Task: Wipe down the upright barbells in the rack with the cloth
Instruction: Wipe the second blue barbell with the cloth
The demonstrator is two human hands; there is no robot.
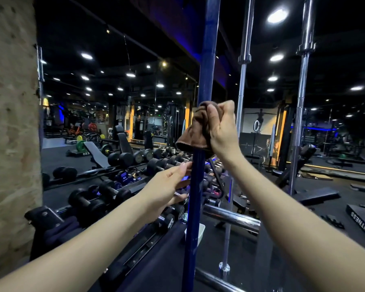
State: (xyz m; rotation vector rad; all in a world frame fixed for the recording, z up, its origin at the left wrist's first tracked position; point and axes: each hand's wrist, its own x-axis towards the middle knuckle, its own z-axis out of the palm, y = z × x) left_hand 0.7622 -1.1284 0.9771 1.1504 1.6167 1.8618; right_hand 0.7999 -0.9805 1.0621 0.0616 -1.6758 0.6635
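A blue upright barbell (207,66) stands right in front of me, running from the top of the view to the bottom. My right hand (221,127) grips a brown cloth (196,131) wrapped around this bar at about mid height. Lower down, my left hand (167,186) reaches the bar from the left, its fingers loosely curved with the fingertips at the shaft. Two chrome upright barbells stand further right, one (243,66) close behind and one (303,81) farther off.
A rough concrete pillar (11,123) fills the left edge. A long dumbbell rack (118,186) runs behind the bars. A chrome horizontal rail (232,218) of the rack crosses low right. Benches and black floor pads (362,220) lie beyond.
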